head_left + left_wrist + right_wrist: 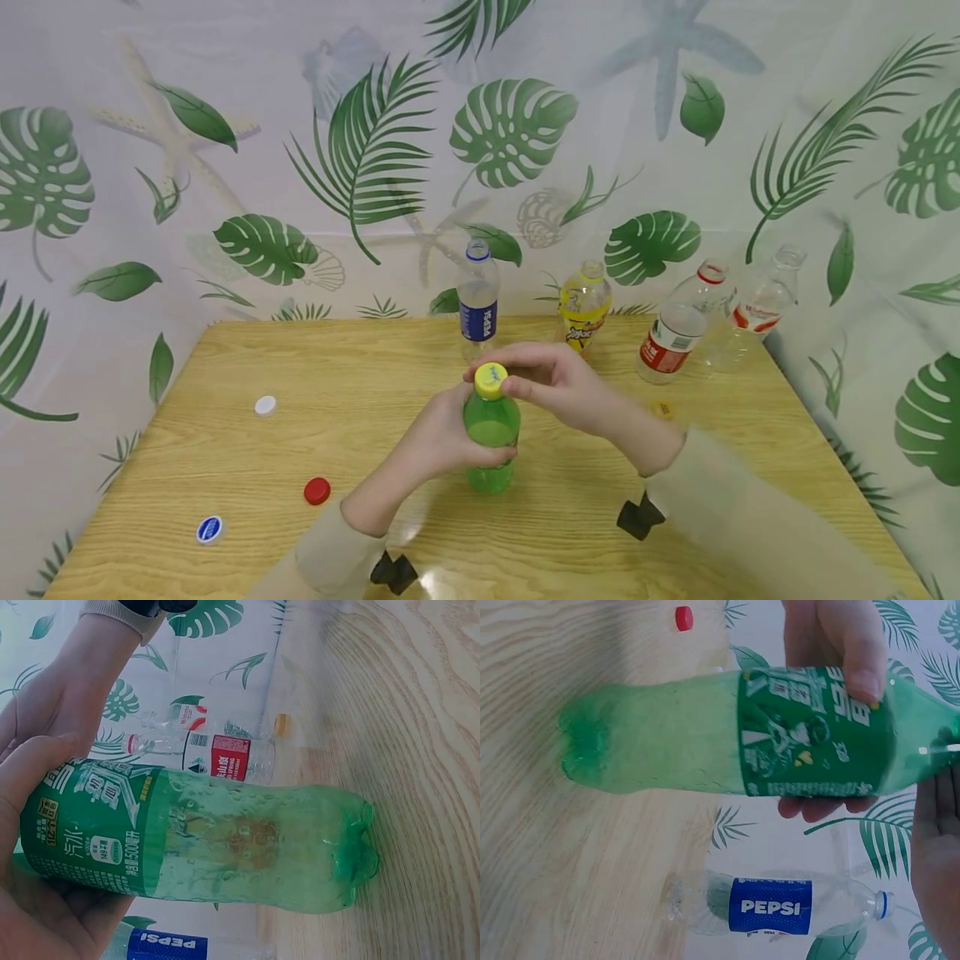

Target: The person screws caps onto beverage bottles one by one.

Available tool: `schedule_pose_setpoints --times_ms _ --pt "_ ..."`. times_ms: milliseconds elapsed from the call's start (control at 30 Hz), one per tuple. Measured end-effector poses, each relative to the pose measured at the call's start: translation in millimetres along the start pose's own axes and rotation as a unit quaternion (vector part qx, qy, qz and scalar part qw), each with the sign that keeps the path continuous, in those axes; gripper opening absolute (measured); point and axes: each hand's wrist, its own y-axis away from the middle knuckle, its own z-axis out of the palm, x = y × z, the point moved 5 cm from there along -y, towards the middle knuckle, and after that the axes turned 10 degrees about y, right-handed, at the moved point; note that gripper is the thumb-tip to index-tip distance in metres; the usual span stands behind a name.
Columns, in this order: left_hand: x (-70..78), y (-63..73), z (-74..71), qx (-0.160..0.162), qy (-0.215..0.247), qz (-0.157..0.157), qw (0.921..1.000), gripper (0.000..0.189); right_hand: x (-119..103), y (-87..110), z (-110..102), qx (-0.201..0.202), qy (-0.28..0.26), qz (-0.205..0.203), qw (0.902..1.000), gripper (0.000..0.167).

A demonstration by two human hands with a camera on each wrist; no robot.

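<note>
A green plastic soda bottle (491,432) stands upright near the middle of the table, with a yellow cap (491,380) at its top. My left hand (442,433) grips the bottle around its green label (90,825), thumb across the near side. At the bottle's top, my right hand (562,385) pinches the yellow cap between thumb and fingers. In the right wrist view the left thumb (864,664) lies on the label and the left fingertips show below it. The cap itself is out of both wrist views.
Along the back stand an uncapped Pepsi bottle (478,317), a yellow-labelled bottle (583,312), a red-and-white-labelled bottle (671,337) and another clear bottle (757,308). On the left lie a white cap (266,406), a red cap (317,491) and a blue-and-white cap (210,530). An orange-yellow cap (663,409) lies behind my right forearm.
</note>
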Motion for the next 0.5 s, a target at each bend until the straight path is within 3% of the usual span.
schedule_pose_setpoints --times_ms 133,267,500 --pt "0.1 -0.3 -0.1 0.006 -0.007 0.001 1.0000 0.065 -3.2 4.1 3.6 0.059 0.036 -0.033 0.9971 0.043" --pt "0.8 0.3 0.5 0.012 -0.010 0.005 0.9999 0.074 -7.6 9.7 8.3 0.127 0.079 -0.063 0.9867 0.030" --pt "1.2 1.6 1.9 0.016 -0.018 0.013 0.9996 0.073 -16.2 13.6 16.5 0.214 0.133 -0.061 0.9658 0.025"
